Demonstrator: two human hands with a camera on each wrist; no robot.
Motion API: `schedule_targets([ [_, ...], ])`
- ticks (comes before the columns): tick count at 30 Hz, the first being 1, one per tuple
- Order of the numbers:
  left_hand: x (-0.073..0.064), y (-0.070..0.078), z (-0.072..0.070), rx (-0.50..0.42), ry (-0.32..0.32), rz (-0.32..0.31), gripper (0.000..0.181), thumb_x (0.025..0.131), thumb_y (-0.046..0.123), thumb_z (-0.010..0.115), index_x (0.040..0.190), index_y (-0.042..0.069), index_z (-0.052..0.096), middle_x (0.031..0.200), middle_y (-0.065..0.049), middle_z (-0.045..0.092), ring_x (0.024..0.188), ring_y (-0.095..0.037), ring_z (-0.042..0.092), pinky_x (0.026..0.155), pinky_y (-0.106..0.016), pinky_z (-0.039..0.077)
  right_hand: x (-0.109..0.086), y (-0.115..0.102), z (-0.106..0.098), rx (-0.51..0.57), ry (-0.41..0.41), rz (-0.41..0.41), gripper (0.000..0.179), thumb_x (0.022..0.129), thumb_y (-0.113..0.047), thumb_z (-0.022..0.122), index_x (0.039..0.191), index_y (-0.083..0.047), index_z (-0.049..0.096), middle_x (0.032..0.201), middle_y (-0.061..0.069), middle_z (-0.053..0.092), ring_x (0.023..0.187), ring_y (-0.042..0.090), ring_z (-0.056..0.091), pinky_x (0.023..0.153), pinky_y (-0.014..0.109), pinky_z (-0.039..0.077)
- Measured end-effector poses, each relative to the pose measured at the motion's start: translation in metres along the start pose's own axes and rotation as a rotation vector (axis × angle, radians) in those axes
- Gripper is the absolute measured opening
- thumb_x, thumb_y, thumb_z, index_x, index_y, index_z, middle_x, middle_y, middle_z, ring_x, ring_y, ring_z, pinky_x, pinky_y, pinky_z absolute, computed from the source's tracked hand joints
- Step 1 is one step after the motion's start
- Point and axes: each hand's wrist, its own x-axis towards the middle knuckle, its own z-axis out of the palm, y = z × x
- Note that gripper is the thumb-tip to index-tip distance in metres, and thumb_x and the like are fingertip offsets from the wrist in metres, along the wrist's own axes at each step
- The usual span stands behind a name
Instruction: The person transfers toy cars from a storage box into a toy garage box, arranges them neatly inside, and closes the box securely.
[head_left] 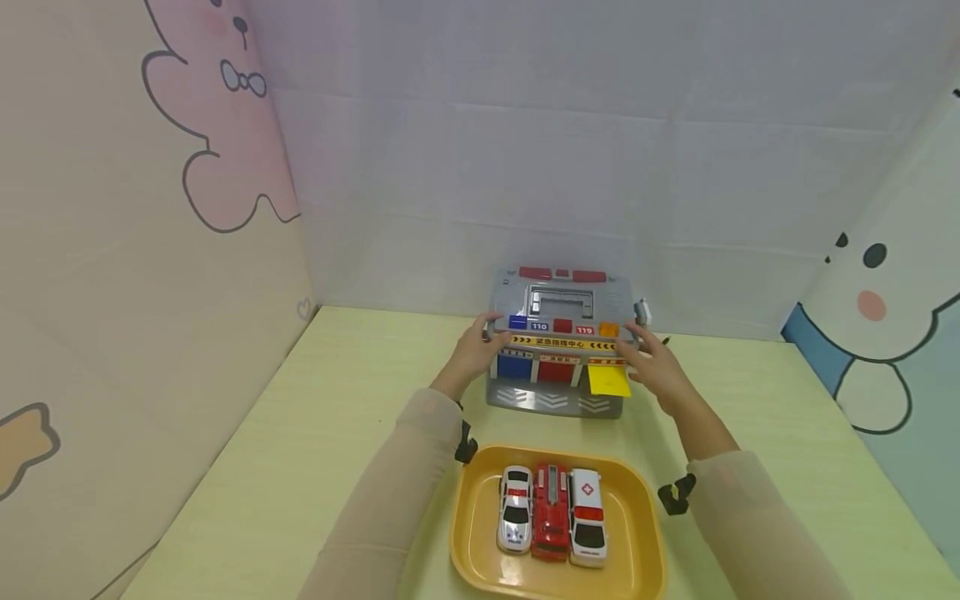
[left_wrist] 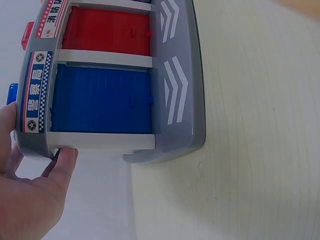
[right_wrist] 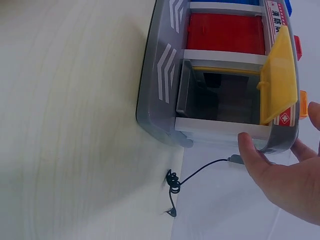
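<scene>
A grey toy garage (head_left: 558, 342) with a carry handle on its roof stands at the back of the table. My left hand (head_left: 471, 357) grips the left end of its roof edge, the thumb below the overhang beside the blue door (left_wrist: 102, 100). At the opposite end my right hand (head_left: 658, 371) holds the roof edge, its thumb (right_wrist: 252, 155) against the white side post. The yellow door (right_wrist: 281, 75) is swung up, baring a dark compartment (right_wrist: 227, 97). Both the blue door and the red door (left_wrist: 107, 31) are down.
Nearer to me is a yellow tray (head_left: 633, 533) holding a white police car (head_left: 516, 512), a red fire truck (head_left: 552, 521) and a white ambulance (head_left: 587, 518) side by side. Behind the garage rises a white cloth wall (head_left: 562, 183). A coiled black cord (right_wrist: 174, 182) lies by its right end.
</scene>
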Motion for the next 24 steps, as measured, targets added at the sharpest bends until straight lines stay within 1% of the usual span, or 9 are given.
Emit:
schedule_targets([
  [4, -0.001, 0.000, 0.000, -0.013, -0.004, 0.009, 0.051, 0.100, 0.036, 0.056, 0.146, 0.021, 0.042, 0.129, -0.018, 0.054, 0.113, -0.031, 0.054, 0.089, -0.046, 0.049, -0.009, 0.002, -0.001, -0.011, -0.004, -0.011, 0.072, 0.104, -0.036, 0.047, 0.157, -0.012, 0.005, 0.152, 0.035, 0.011, 0.134, 0.050, 0.029, 0.106, 0.056, 0.031],
  [7, -0.001, 0.000, 0.000, -0.018, -0.005, 0.018, 0.050, 0.100, 0.036, 0.057, 0.146, 0.021, 0.042, 0.127, -0.018, 0.055, 0.110, -0.031, 0.055, 0.088, -0.045, 0.049, -0.016, 0.003, -0.001, -0.032, -0.011, -0.017, 0.074, 0.104, -0.037, 0.046, 0.157, -0.010, 0.004, 0.151, 0.036, 0.012, 0.134, 0.050, 0.029, 0.105, 0.056, 0.032],
  [11, 0.000, -0.001, -0.002, -0.021, -0.008, 0.027, 0.051, 0.100, 0.036, 0.057, 0.146, 0.021, 0.042, 0.127, -0.018, 0.055, 0.111, -0.031, 0.055, 0.089, -0.045, 0.049, -0.023, 0.006, -0.003, -0.057, -0.014, -0.023, 0.076, 0.103, -0.041, 0.047, 0.157, -0.008, 0.005, 0.150, 0.036, 0.018, 0.132, 0.051, 0.032, 0.104, 0.057, 0.033],
  [13, 0.000, -0.001, -0.002, -0.027, -0.011, 0.026, 0.051, 0.099, 0.036, 0.057, 0.146, 0.021, 0.042, 0.129, -0.018, 0.054, 0.114, -0.032, 0.054, 0.091, -0.046, 0.048, -0.026, 0.008, -0.004, -0.059, -0.017, -0.027, 0.076, 0.102, -0.042, 0.048, 0.157, -0.010, 0.006, 0.150, 0.036, 0.019, 0.131, 0.052, 0.033, 0.104, 0.058, 0.033],
  [17, 0.000, -0.001, -0.002, -0.029, -0.014, 0.027, 0.051, 0.100, 0.036, 0.056, 0.146, 0.021, 0.041, 0.132, -0.018, 0.053, 0.116, -0.032, 0.053, 0.093, -0.047, 0.047, -0.034, 0.012, -0.004, -0.059, -0.019, -0.022, 0.074, 0.103, -0.039, 0.047, 0.157, -0.010, 0.006, 0.150, 0.035, 0.019, 0.130, 0.052, 0.034, 0.103, 0.058, 0.034],
  [24, -0.002, -0.001, -0.001, -0.020, -0.016, 0.040, 0.051, 0.100, 0.036, 0.057, 0.146, 0.021, 0.042, 0.132, -0.017, 0.053, 0.114, -0.031, 0.053, 0.091, -0.046, 0.048, -0.049, 0.017, -0.001, -0.081, -0.026, -0.002, 0.070, 0.105, -0.033, 0.046, 0.156, -0.007, 0.007, 0.150, 0.036, 0.020, 0.129, 0.051, 0.036, 0.103, 0.056, 0.036],
])
